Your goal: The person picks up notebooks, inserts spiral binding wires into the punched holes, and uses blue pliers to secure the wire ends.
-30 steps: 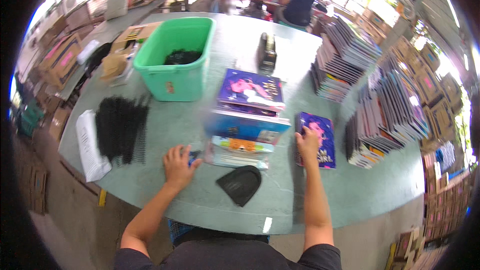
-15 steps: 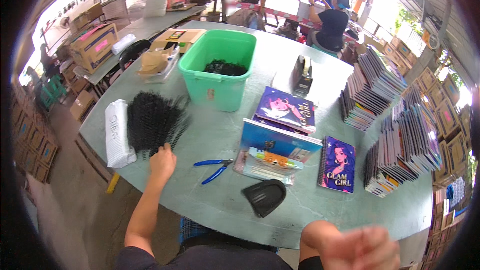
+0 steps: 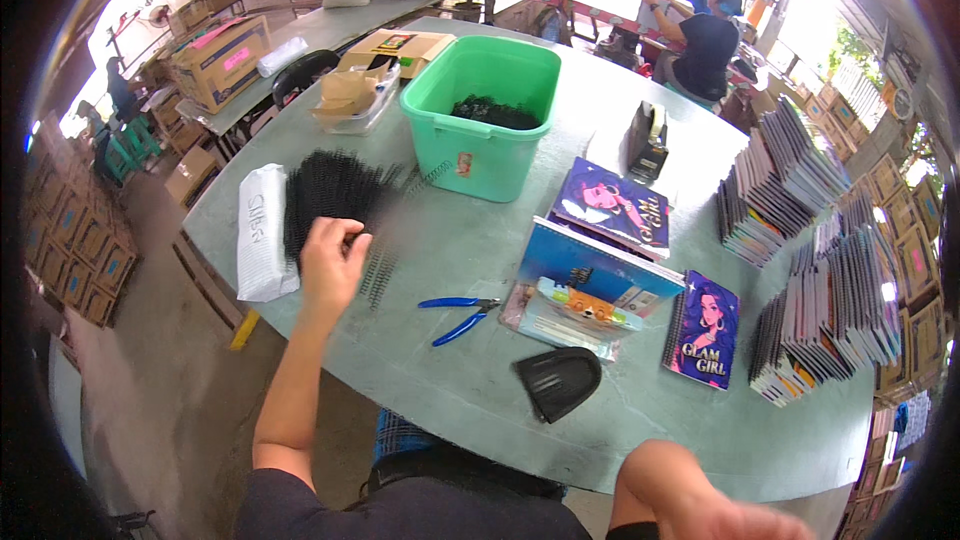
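Observation:
On the left of the table a heap of black spiral binding coils (image 3: 330,185) lies fanned out. My left hand (image 3: 333,255) rests at the heap's near edge, its fingers bent in against the coils; the fingertips are partly hidden. A few loose coils (image 3: 378,275) stick out to the right of that hand. Beside the heap lies a white wrapped bundle (image 3: 264,240). At the lower right edge, my right hand (image 3: 735,520) is cut off by the frame and smeared, away from the table's things, so its fingers cannot be made out.
A green bin (image 3: 480,155) holding black coils stands behind. Blue-handled cutters (image 3: 455,320), a black scoop-shaped piece (image 3: 560,383), a propped blue notebook (image 3: 600,265) and a purple notebook (image 3: 705,330) lie centrally. Notebook stacks (image 3: 830,290) rise at right; a tape dispenser (image 3: 648,145) stands behind.
My left hand has moved up over the coils, and several coils now spread out to its right. My right hand has dropped lower, partly out of the picture. The whole view has shifted.

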Action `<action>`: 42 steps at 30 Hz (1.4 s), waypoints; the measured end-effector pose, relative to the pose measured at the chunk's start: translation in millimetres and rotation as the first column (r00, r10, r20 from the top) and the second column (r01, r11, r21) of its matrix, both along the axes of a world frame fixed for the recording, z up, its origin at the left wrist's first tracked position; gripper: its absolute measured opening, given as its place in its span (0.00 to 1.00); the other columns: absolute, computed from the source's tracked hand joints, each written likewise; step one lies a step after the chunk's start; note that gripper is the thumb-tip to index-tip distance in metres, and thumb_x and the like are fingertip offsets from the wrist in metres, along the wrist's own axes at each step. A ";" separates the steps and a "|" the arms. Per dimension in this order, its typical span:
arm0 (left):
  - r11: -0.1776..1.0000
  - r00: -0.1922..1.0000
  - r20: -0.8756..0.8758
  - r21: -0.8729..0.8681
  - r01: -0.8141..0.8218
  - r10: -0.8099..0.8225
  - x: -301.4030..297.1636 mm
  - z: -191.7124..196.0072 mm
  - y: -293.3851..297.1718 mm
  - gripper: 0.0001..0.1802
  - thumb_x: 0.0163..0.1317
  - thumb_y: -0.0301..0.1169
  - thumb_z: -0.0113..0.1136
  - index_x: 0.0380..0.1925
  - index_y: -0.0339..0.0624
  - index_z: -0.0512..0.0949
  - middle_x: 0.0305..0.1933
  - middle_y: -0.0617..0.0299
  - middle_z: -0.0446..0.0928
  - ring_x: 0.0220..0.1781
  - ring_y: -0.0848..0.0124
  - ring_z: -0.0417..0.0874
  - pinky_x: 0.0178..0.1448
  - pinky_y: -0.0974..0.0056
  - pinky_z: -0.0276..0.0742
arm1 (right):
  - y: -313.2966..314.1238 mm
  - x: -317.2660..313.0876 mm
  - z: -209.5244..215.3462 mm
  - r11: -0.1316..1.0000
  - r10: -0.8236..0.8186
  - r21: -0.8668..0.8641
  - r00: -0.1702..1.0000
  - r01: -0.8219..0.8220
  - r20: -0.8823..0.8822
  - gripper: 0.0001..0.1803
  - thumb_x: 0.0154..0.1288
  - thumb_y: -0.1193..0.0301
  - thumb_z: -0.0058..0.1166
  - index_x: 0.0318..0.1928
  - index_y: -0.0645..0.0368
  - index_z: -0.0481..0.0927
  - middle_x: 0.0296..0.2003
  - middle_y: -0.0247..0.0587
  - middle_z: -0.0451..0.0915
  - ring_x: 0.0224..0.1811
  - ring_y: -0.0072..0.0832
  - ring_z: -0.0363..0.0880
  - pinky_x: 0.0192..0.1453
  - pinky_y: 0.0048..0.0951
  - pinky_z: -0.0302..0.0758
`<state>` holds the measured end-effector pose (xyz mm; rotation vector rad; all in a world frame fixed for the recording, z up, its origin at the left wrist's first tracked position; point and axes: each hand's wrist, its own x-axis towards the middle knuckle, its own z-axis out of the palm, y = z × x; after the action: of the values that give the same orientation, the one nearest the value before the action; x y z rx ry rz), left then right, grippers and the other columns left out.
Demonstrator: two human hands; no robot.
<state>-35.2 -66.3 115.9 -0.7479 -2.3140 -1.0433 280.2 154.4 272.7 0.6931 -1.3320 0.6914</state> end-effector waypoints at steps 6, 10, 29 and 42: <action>0.725 0.820 0.262 0.645 0.244 -0.509 3.3 57.6 39.3 0.17 0.59 0.25 0.59 0.50 0.41 0.76 0.37 0.62 0.78 0.33 0.77 0.77 0.40 0.71 0.75 | 58.8 -160.6 -93.4 0.671 -0.715 0.487 0.311 0.559 0.627 0.31 0.49 0.62 0.66 0.53 0.61 0.74 0.52 0.48 0.75 0.57 0.44 0.71 0.62 0.42 0.64; 0.915 0.663 0.642 0.173 0.365 -0.386 22.6 24.0 109.0 0.23 0.64 0.29 0.53 0.60 0.51 0.70 0.33 0.57 0.79 0.32 0.71 0.80 0.43 0.66 0.78 | 72.2 -197.5 -126.5 0.755 -0.596 0.486 0.151 0.440 0.789 0.11 0.54 0.67 0.60 0.37 0.57 0.79 0.33 0.42 0.81 0.40 0.38 0.79 0.45 0.40 0.72; 0.891 0.790 0.478 -0.035 0.453 -0.384 45.2 34.5 140.8 0.16 0.64 0.39 0.56 0.30 0.34 0.77 0.26 0.52 0.78 0.26 0.59 0.78 0.32 0.61 0.73 | 56.5 -186.1 -131.2 0.765 -0.595 0.414 0.295 0.493 0.748 0.10 0.50 0.65 0.62 0.33 0.52 0.80 0.30 0.33 0.81 0.33 0.33 0.80 0.37 0.34 0.68; 0.783 0.649 0.508 0.084 0.617 -0.566 9.4 39.1 111.6 0.15 0.63 0.40 0.58 0.36 0.38 0.80 0.20 0.61 0.75 0.23 0.76 0.74 0.29 0.68 0.70 | 53.0 -190.4 -123.3 0.849 -0.519 0.433 0.327 0.301 0.790 0.12 0.53 0.76 0.54 0.41 0.53 0.78 0.33 0.36 0.79 0.38 0.34 0.79 0.40 0.35 0.69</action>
<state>-25.8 45.3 154.9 -1.5060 -2.6315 -1.5800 89.8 207.4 149.3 0.0241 -2.5223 0.4701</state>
